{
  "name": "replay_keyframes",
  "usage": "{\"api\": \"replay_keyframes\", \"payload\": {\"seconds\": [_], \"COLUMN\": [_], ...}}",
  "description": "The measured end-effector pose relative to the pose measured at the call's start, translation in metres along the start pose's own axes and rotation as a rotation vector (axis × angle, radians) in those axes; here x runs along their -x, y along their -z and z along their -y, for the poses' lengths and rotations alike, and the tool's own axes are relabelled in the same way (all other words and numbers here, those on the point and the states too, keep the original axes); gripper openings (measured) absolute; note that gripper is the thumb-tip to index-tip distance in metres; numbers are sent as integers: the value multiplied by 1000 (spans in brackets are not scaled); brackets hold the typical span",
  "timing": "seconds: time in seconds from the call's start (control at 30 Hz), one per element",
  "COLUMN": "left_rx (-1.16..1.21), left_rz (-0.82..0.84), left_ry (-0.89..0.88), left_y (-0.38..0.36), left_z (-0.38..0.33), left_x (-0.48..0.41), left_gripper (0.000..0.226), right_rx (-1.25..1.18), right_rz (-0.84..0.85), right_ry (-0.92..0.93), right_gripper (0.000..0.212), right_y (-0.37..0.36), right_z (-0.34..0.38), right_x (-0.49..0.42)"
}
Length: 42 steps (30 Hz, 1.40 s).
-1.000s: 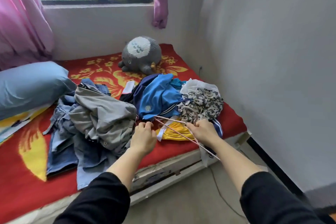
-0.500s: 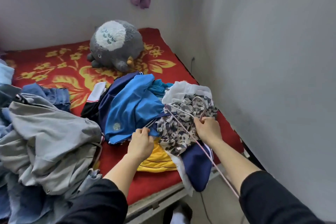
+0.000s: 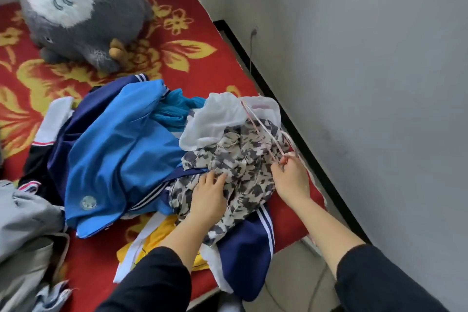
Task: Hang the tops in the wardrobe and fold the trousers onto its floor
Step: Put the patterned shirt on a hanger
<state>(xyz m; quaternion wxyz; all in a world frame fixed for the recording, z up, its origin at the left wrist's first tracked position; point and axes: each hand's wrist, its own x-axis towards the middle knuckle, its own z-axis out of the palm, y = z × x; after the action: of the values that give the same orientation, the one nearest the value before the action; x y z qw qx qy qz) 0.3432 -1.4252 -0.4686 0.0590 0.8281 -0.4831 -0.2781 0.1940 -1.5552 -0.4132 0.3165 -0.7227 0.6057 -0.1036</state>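
A pile of clothes lies on the red flowered bed (image 3: 202, 68). On its right side sits a crumpled grey-and-cream patterned top (image 3: 243, 159) with a white garment (image 3: 217, 119) behind it. My right hand (image 3: 291, 177) grips thin pink wire hangers (image 3: 260, 132) that lie across the patterned top. My left hand (image 3: 210, 197) rests flat on that top with straight fingers. A blue and navy sports jacket (image 3: 121, 149) lies to the left. A yellow garment (image 3: 157, 238) and navy striped trousers (image 3: 248, 243) lie under the top at the bed's edge.
A grey and white plush toy (image 3: 78, 7) sits at the back of the bed. Grey clothing (image 3: 25, 230) is heaped at the left. A grey wall (image 3: 367, 83) runs close along the right, and a cable (image 3: 316, 286) trails on the floor.
My view has dropped and closed in on the pile. My left hand has moved from the blue jacket onto the patterned top. My right hand still holds the hangers, now further over that top.
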Motion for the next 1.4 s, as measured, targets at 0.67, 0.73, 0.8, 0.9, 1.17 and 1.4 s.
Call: {"api": "replay_keyframes", "payload": {"seconds": [0.67,0.73,0.8,0.9,1.17,1.4], "left_rx": [422,800,1036,1223,1392,1576], "left_rz": [372,421,397,365,297,-54], "left_ry": [161,211,221,150,-167,-147], "left_y": [-49,-10,37,103,270,385], "left_z": [1,3,4,-2,-23,-27], "left_x": [-28,-25,-18,-9,55,108], "left_gripper": [15,22,20,22,23,21], "right_rx": [-227,-248,-347,-484,-621,-738], "right_rz": [199,250,310,428,523,395], "right_ry": [-274,-298,-327,-295,229,250], "right_gripper": [17,14,11,43,23,10], "right_y": [-45,-32,-15,10,68,103], "right_z": [-53,-43,-25,12,145,239], "right_x": [-2,-1,3,13,38,54]}}
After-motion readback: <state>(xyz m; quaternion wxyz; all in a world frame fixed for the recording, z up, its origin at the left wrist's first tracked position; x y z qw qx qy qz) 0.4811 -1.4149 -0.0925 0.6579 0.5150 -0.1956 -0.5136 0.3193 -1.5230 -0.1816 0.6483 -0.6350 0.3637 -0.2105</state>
